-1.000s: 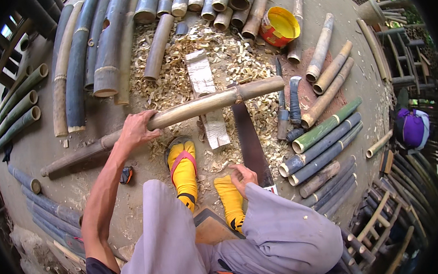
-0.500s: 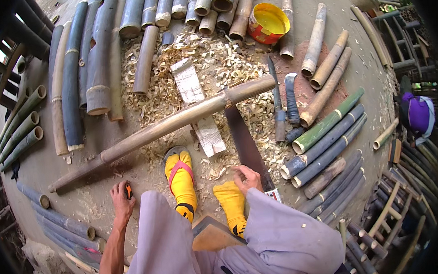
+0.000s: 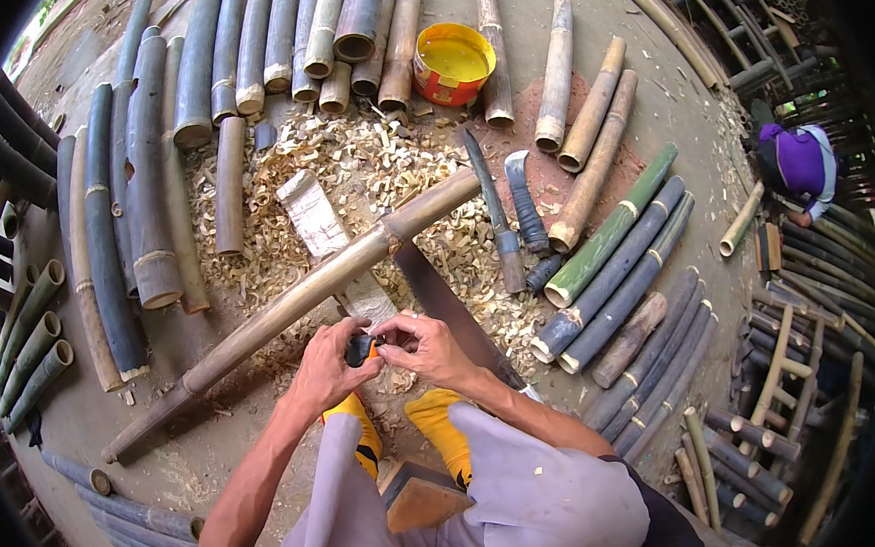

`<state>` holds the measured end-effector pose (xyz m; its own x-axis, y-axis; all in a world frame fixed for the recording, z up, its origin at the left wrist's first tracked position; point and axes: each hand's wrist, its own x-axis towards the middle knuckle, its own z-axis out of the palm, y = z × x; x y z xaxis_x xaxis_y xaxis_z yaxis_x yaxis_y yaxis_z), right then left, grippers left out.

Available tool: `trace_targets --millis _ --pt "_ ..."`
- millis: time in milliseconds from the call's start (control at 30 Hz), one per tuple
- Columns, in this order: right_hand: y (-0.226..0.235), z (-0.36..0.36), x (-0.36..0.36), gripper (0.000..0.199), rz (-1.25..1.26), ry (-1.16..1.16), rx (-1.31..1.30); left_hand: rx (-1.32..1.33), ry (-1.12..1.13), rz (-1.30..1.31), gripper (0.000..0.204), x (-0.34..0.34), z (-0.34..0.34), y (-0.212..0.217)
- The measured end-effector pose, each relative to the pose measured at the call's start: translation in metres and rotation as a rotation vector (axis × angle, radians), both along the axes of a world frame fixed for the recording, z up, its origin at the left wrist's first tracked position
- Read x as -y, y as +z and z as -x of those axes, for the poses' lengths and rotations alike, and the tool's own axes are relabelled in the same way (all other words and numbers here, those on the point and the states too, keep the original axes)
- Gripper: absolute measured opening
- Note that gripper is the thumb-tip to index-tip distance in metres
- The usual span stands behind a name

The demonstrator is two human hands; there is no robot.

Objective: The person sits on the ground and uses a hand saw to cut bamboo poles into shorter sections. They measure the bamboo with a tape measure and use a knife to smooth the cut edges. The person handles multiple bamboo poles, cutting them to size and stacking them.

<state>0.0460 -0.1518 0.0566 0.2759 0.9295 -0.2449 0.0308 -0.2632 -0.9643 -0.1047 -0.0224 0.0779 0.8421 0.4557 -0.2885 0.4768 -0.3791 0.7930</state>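
Above my feet, my left hand point(image 3: 331, 366) is closed around a small black and orange tape measure point(image 3: 359, 351). The fingertips of my right hand point(image 3: 422, 347) pinch at its right side, so the two hands nearly meet. Just beyond them a long bamboo pole point(image 3: 294, 300) lies slantwise across a pale, rough wooden block point(image 3: 312, 213). A handsaw point(image 3: 450, 308) with a dark blade lies against the pole's near side, its handle end toward my right knee. Fingers cover most of the tape measure, and no drawn-out tape can be made out.
Wood chips point(image 3: 370, 147) cover the ground around the block. Right of the pole lie a long blade point(image 3: 491, 205) and a wrapped-handle knife point(image 3: 525, 203). Bamboo lengths point(image 3: 622, 262) line both sides. A yellow-red tub point(image 3: 453, 67) stands beyond; a person in purple point(image 3: 801, 163) is far right.
My left hand has come up from the ground at the left with the tape measure. My right hand has left my right foot and joined it. The view has shifted.
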Motion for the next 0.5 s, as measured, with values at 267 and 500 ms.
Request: trace_targets --millis 267,500 --pt "-0.003 -0.064 -0.011 0.012 0.031 -0.221 -0.292 -0.273 0.270 0.163 0.030 -0.026 0.037 -0.007" --pt "-0.030 -0.198 -0.057 0.011 0.019 -0.752 0.065 -0.232 0.584 -0.022 0.045 -0.057 0.057 -0.022"
